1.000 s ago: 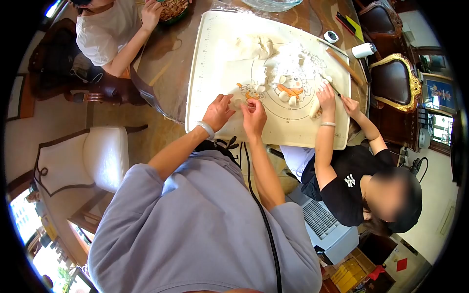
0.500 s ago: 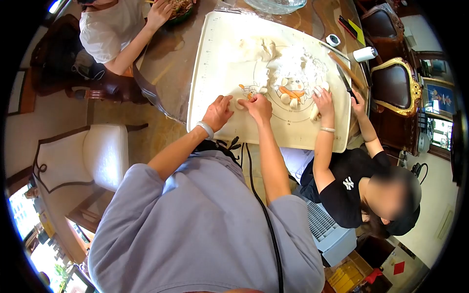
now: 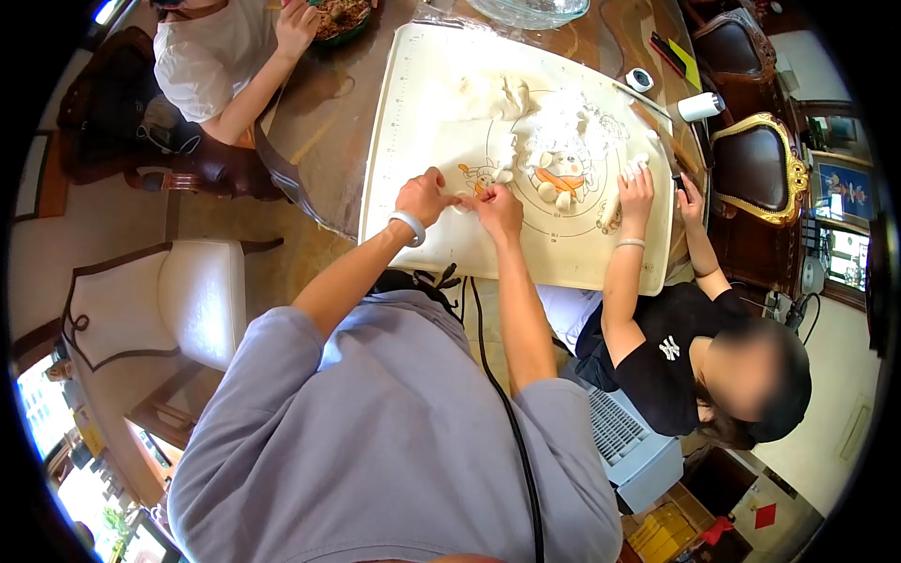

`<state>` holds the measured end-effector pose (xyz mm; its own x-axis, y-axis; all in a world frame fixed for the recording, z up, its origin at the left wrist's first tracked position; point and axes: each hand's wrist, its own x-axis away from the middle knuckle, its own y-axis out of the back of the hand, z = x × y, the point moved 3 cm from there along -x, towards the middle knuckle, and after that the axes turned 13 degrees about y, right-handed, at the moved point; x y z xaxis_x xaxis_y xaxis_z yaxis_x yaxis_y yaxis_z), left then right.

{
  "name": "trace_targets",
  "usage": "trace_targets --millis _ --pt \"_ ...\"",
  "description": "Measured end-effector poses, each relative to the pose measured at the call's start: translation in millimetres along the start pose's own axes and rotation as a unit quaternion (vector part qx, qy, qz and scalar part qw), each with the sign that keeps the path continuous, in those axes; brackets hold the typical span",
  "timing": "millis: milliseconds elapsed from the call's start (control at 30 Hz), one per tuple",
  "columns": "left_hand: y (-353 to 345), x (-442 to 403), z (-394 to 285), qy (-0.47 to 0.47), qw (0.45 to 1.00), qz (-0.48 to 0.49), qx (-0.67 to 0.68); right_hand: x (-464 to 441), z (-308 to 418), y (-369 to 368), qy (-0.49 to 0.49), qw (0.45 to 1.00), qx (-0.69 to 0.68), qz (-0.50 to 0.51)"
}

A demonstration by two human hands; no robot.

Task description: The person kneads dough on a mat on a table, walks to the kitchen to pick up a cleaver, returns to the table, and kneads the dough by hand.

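Observation:
My left hand [image 3: 424,199] and my right hand [image 3: 498,212] meet low over the cream baking mat [image 3: 404,131]. Fingertips of both pinch a small piece of dough [image 3: 461,206], mostly hidden by the fingers. Just beyond my right hand lie small dough lumps [image 3: 504,175]. More cut dough pieces [image 3: 563,200] rest on the mat's printed picture, beside a heap of white flour [image 3: 568,127]. A larger lump of dough [image 3: 511,97] sits farther back.
At right, a co-worker's hand [image 3: 636,188] is by a dough strip [image 3: 610,212]; their other hand [image 3: 691,200] holds a dark-handled knife. A rolling pin [image 3: 652,117], white canister [image 3: 700,105] and glass bowl [image 3: 530,11] stand around the mat. Another person sits by a filling bowl [image 3: 345,21].
My left hand has moved right, closing in on the dough and my right hand. The co-worker's hand on the mat has shifted slightly right, and the knife has swung away from the mat.

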<state>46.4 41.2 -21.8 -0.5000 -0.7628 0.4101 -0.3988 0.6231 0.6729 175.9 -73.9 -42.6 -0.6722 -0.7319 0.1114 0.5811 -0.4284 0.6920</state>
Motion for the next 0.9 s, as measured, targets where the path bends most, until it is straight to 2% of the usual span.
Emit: trace_targets --millis 67,200,300,600,700,800,900 --pt "-1 -3 2 -0.005 1.0 -0.006 -0.008 1 -7 -4 -0.037 0.997 -0.061 0.007" --pt "7 -8 14 0.111 0.96 0.147 0.212 3 -7 2 -0.08 0.99 -0.097 0.058" --pt "5 -15 27 0.127 0.927 0.168 0.31 4 8 1 -0.015 0.999 0.021 0.044" --pt "3 -18 38 0.084 0.91 0.207 0.349 -12 23 3 -0.011 0.995 0.062 0.08" --pt "2 -19 38 0.089 0.91 0.208 0.346 -16 13 2 -0.05 0.995 -0.012 0.083" --pt "1 -18 39 0.074 0.912 0.204 0.348 -18 13 1 -0.025 0.996 0.02 0.077" --pt "4 -17 36 0.082 0.908 0.211 0.353 -16 10 5 -0.024 0.995 -0.015 0.097"
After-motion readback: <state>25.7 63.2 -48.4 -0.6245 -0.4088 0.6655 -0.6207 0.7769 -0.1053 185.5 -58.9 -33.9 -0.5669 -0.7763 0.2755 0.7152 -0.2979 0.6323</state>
